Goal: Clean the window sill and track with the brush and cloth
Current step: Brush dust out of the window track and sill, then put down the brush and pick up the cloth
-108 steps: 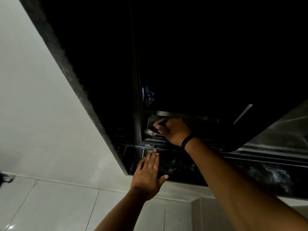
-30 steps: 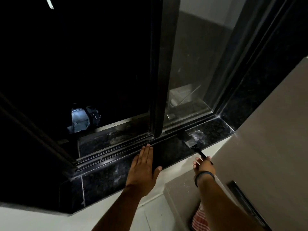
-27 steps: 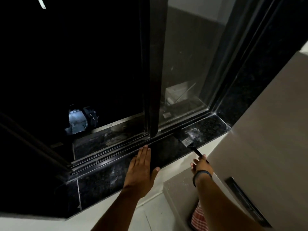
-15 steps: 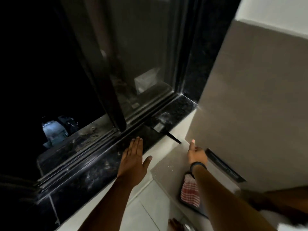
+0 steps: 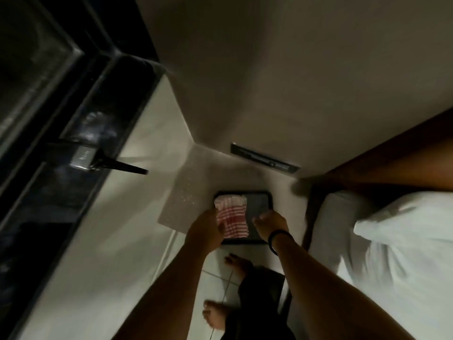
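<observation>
The black-handled brush (image 5: pixel 83 158) lies on the black stone window sill (image 5: pixel 122 77), its handle sticking out over the sill's edge; no hand touches it. The window track (image 5: pixel 36 69) runs along the sill's far side. A red-and-white striped cloth (image 5: pixel 232 215) lies folded on a dark tray (image 5: pixel 261 202) set on a low grey ledge. My left hand (image 5: pixel 203 230) grips the cloth's left edge. My right hand (image 5: pixel 269 223) hovers over the tray just right of the cloth, fingers curled; motion blur hides whether it holds anything.
A grey wall panel (image 5: pixel 269 69) rises behind the ledge (image 5: pixel 188 192). A bed with white pillows (image 5: pixel 392 241) is on the right. My bare feet (image 5: pixel 236 263) stand on the white tiled floor below the tray.
The right hand let go of the brush, leaving it on the sill. My view swung down and right. Both hands moved from the sill to the cloth on the tray.
</observation>
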